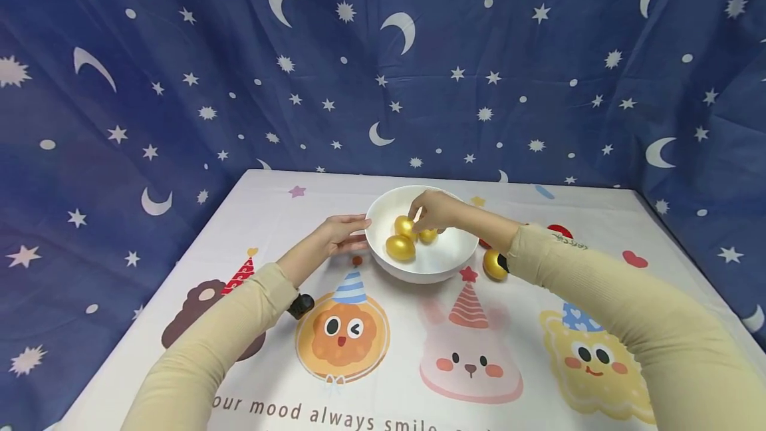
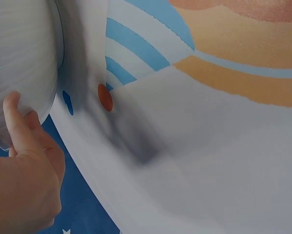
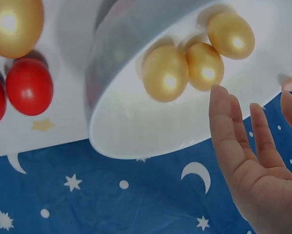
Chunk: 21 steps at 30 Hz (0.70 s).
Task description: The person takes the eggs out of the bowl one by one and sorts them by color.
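A white bowl (image 1: 439, 271) stands on the table with three golden eggs in it, among them one golden egg (image 1: 400, 247) nearest me. My left hand (image 1: 339, 233) holds the bowl's left side, thumb at the rim and fingers against the outer wall (image 2: 24, 63). Over the inside of the bowl, my right hand (image 1: 433, 210) points its fingers down close to the eggs. In the right wrist view that hand (image 3: 258, 161) has its fingers spread loosely, holding nothing, with a fingertip just beside the middle golden egg (image 3: 205, 67).
Right of the bowl lies another golden egg (image 1: 494, 265), partly behind my right forearm. Red eggs (image 3: 29, 87) lie near it, mostly hidden by that arm in the head view. A printed white cloth (image 1: 407, 338) covers the table; a blue star-patterned curtain (image 1: 335, 85) hangs behind.
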Each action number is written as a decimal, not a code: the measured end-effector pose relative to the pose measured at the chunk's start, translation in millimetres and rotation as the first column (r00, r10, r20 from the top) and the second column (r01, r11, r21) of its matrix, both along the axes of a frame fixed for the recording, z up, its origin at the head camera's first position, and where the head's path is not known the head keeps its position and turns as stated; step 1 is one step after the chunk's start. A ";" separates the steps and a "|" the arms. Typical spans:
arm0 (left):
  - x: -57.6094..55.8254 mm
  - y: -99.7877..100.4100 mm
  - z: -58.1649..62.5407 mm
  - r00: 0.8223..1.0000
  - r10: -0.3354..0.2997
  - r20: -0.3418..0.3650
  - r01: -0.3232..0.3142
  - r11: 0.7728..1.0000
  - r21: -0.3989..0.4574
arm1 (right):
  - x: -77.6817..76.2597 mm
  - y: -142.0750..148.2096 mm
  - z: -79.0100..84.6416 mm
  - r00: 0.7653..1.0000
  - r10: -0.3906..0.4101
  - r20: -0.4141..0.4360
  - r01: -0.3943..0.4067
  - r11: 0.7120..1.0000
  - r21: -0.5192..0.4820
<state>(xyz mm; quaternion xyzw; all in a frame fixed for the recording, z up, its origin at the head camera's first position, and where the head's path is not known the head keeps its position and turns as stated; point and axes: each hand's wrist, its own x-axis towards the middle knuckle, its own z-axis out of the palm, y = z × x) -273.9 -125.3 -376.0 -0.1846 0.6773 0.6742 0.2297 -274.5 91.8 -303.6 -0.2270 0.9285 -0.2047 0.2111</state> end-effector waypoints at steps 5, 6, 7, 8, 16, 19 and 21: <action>-0.3 1.0 0.3 1.000 -0.006 0.004 0.006 1.000 0.001 | -5.1 -10.3 -5.5 0.998 0.002 0.061 -0.002 1.000 0.003; -0.4 0.7 0.4 1.000 -0.006 0.004 0.006 1.000 0.000 | -6.2 -12.3 -6.2 0.998 0.010 0.067 -0.010 1.000 0.009; -0.8 0.5 0.6 1.000 -0.007 0.003 0.007 1.000 -0.002 | -7.2 -14.1 -6.5 0.997 0.014 0.070 -0.015 1.000 0.016; -1.0 0.3 0.7 1.000 -0.008 0.004 0.008 1.000 -0.003 | -7.8 -15.8 -6.5 0.997 0.017 0.072 -0.019 0.999 0.027; -3.1 1.1 -1.8 1.000 -0.002 0.013 0.002 1.000 0.018 | -12.7 -25.4 -16.7 0.993 0.005 0.119 -0.014 0.998 0.067; -3.4 1.5 -2.0 1.000 0.000 0.011 0.000 1.000 0.019 | -14.9 -26.8 -21.6 0.993 -0.009 0.120 0.001 0.998 0.069; -3.8 1.3 -2.0 1.000 0.000 0.010 0.000 1.000 0.021 | -16.5 -27.5 -24.8 0.992 -0.015 0.123 0.008 0.998 0.062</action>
